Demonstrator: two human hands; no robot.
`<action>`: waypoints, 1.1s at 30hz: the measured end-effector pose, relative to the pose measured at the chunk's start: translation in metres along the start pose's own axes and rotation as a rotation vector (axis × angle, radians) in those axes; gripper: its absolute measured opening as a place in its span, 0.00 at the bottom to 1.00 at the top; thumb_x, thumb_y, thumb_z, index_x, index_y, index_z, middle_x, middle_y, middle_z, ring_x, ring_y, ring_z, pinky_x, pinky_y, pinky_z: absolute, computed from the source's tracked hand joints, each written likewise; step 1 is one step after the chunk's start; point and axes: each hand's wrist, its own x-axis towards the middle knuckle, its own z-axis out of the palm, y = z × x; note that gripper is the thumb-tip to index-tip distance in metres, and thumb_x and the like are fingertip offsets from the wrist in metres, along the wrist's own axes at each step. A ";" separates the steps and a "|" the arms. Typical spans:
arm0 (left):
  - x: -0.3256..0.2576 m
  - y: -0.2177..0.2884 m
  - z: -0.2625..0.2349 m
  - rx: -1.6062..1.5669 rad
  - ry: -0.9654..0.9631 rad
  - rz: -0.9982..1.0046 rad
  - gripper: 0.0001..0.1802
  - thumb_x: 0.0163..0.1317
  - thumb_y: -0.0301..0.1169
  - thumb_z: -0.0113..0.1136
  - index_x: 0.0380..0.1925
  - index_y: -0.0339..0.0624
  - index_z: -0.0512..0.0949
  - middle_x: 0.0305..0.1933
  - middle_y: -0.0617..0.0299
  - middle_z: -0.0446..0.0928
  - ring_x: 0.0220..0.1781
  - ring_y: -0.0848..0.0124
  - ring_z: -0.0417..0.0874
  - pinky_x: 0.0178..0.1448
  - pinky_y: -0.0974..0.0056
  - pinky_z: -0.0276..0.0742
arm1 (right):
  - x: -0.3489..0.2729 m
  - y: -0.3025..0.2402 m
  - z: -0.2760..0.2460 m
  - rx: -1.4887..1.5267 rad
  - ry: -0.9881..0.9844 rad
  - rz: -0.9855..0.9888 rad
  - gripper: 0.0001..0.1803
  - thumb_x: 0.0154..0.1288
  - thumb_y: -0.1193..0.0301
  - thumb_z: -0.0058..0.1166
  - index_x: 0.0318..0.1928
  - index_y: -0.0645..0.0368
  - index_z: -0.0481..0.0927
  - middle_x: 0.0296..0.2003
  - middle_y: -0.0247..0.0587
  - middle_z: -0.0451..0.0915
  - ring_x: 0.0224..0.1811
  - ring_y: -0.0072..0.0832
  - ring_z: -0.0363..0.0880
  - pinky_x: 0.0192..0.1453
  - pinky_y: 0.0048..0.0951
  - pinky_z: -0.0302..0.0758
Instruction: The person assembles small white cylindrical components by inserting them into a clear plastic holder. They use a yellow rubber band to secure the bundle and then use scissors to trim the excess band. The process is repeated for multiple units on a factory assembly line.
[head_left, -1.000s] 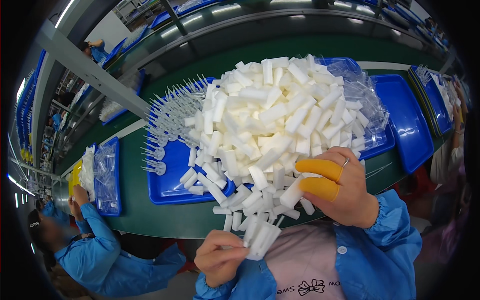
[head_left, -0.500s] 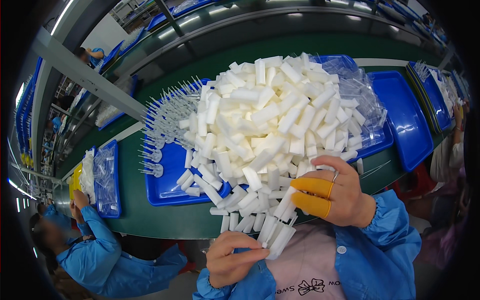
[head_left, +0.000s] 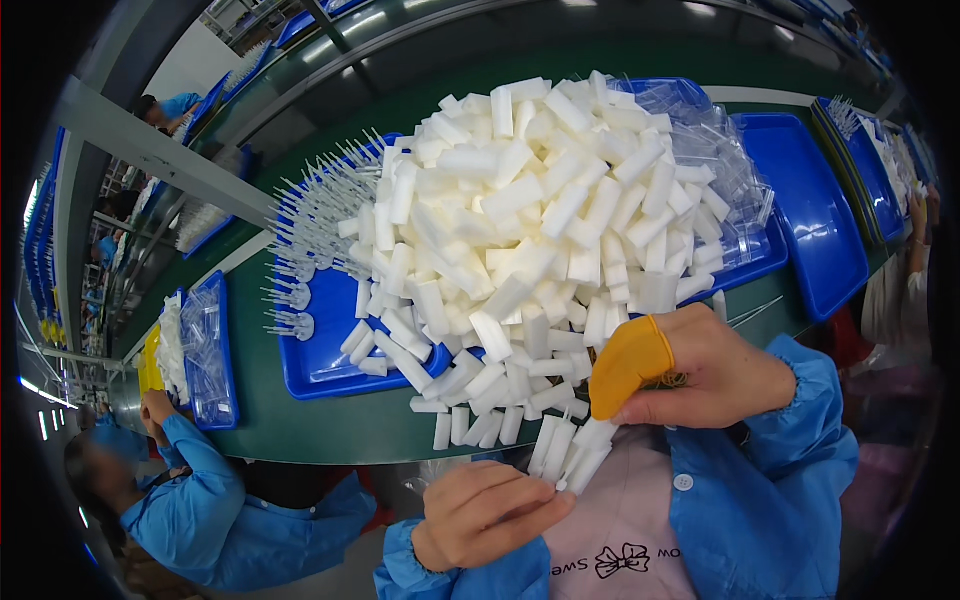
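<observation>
Nearest to us, our left hand is curled, its fingertips pinching the lower ends of a small bundle of white foam sticks held just above the lap, so that the sticks stay side by side and roughly parallel. Our right hand, wearing an orange rubber finger cot on the thumb, closes on the upper end of the same bundle; we judge that the cot is worn for grip on the smooth foam. Both hands work at the near edge of the green desk, directly below the supply, which keeps the reach short. On the desk just beyond sits a shallow blue plastic tray carrying a tall heap of loose white foam sticks; the heap overflows the tray rim and spills onto the desk toward the hands. Along the left side of this tray stand rows of clear plastic stemmed parts, fanned outward and kept apart from the foam. Behind the heap lie crumpled clear plastic bags. To the right sits a second blue plastic tray, whose contents we cannot see. At far left, a co-worker in a blue smock handles a further blue tray holding clear and white material.
</observation>
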 end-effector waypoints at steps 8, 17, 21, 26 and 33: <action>0.003 0.004 0.003 -0.031 -0.008 0.073 0.19 0.38 0.25 0.64 0.37 0.46 0.84 0.40 0.62 0.77 0.36 0.69 0.78 0.36 0.68 0.77 | -0.007 -0.007 0.015 0.159 -0.104 0.096 0.07 0.56 0.70 0.59 0.35 0.57 0.81 0.30 0.38 0.78 0.32 0.37 0.77 0.35 0.32 0.73; 0.008 -0.006 0.011 -0.523 -0.105 -0.180 0.40 0.43 0.28 0.73 0.58 0.39 0.64 0.63 0.39 0.64 0.56 0.44 0.73 0.54 0.51 0.73 | -0.019 -0.004 0.031 0.191 -0.142 0.059 0.08 0.59 0.68 0.57 0.38 0.55 0.79 0.31 0.38 0.77 0.30 0.37 0.76 0.33 0.34 0.72; 0.015 -0.006 0.009 -0.483 -0.212 -0.217 0.44 0.42 0.27 0.73 0.61 0.40 0.61 0.60 0.40 0.67 0.57 0.46 0.72 0.58 0.50 0.69 | -0.019 -0.009 0.025 0.144 -0.135 0.117 0.08 0.60 0.67 0.56 0.39 0.55 0.78 0.32 0.38 0.77 0.30 0.37 0.77 0.34 0.34 0.72; 0.018 -0.005 0.012 -0.478 -0.152 -0.219 0.46 0.42 0.26 0.73 0.63 0.41 0.60 0.59 0.40 0.68 0.57 0.46 0.72 0.58 0.50 0.69 | -0.019 -0.011 0.024 0.163 -0.159 0.127 0.11 0.60 0.66 0.57 0.41 0.55 0.74 0.33 0.38 0.77 0.30 0.37 0.77 0.34 0.33 0.72; 0.016 -0.012 0.018 -0.579 -0.151 -0.199 0.46 0.42 0.26 0.74 0.63 0.41 0.60 0.55 0.43 0.71 0.55 0.47 0.74 0.55 0.52 0.71 | -0.023 -0.011 0.028 0.121 -0.081 0.128 0.16 0.56 0.67 0.61 0.44 0.55 0.73 0.41 0.39 0.75 0.37 0.35 0.78 0.36 0.34 0.74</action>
